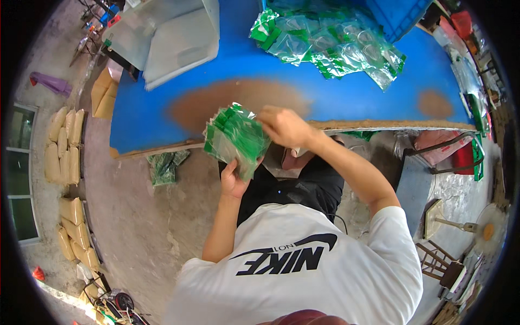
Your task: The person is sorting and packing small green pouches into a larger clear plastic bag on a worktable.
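My left hand is closed around the lower end of a stack of green-and-clear plastic bags, thumb on top. The stack is fanned and tilted, just over the near edge of the blue table. My right hand is at the stack's upper right edge, its fingers curled and pinched against the bags; the very fingertips are hard to make out. Farther back on the table lies a spread heap of similar green-and-clear bags, some holding pale rounded shapes.
A grey open-sided bin stands at the table's back left, and a blue crate at the back right. Under the table's left edge lie more green bags. A stool and a fan stand to the right.
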### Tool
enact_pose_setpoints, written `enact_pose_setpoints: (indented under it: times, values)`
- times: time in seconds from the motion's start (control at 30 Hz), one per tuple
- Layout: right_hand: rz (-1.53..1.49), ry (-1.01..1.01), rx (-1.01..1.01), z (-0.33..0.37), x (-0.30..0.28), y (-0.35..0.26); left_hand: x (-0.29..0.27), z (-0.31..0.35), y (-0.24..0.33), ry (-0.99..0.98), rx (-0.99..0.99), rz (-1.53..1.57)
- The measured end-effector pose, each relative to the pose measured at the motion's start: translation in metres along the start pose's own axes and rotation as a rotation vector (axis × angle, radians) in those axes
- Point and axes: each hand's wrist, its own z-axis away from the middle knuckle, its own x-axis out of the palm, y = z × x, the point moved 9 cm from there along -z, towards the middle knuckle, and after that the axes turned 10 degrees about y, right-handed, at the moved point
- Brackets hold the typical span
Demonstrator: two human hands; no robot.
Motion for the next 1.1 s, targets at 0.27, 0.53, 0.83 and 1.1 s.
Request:
enact_pose_setpoints:
  times: [0.27, 0.53, 0.83, 1.1]
  values:
    - [0.712, 0.125, 0.21, -0.045, -0.045, 0.154, -0.015, 0.01, -0.005, 0.081, -0.029, -0.007]
    - [-0.067, -0.211, -0.096, 0.0, 0.022, 0.004, -0.004, -0.008, 0.017, 0.046, 0.041, 0.021]
    - [0.172, -0.032, -0.161, 0.017, 0.012, -0.007, -0.039, 0.007, 0.031, 0.058, 0.067, -0.08]
    - [-0.991, 0.378, 1.114, 0.057, 0.016, -0.001, 0.01, 0.003, 0.018, -0.185, 0.027, 0.061]
